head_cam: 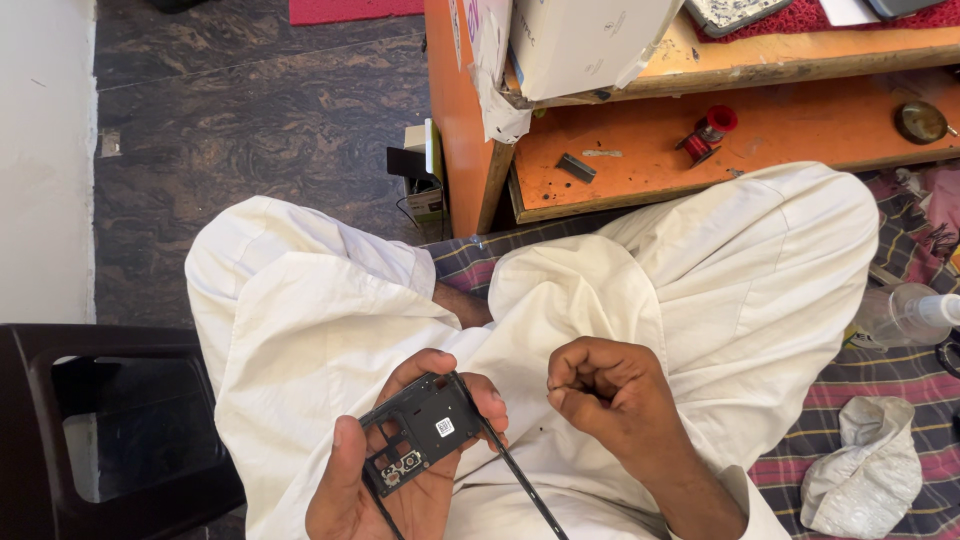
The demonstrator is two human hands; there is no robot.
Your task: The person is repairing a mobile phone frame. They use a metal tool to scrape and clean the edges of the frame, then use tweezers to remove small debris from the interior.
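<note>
A black phone frame (425,435) is held over the lap, pinched by the left hand (385,470), palm up, thumb along its left edge. Just right of the frame, the right hand (600,385) is curled shut, fingertips pressed together.

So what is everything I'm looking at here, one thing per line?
black plastic phone frame with a loose thin strip: one, black, held in the left hand over the lap
orange wooden workbench: one, orange, top right
red wire spool: one, red, on the bench's lower shelf
white cardboard box: one, white, on the bench top
round dark metal disc: one, brownish, on the shelf's right end
clear plastic bottle: one, clear, on the striped mat at right
crumpled white cloth: one, white, bottom right
dark plastic chair: one, dark brown, bottom left
left hand: grip closed around the frame
right hand: curled shut beside the frame, contents not visible
</note>
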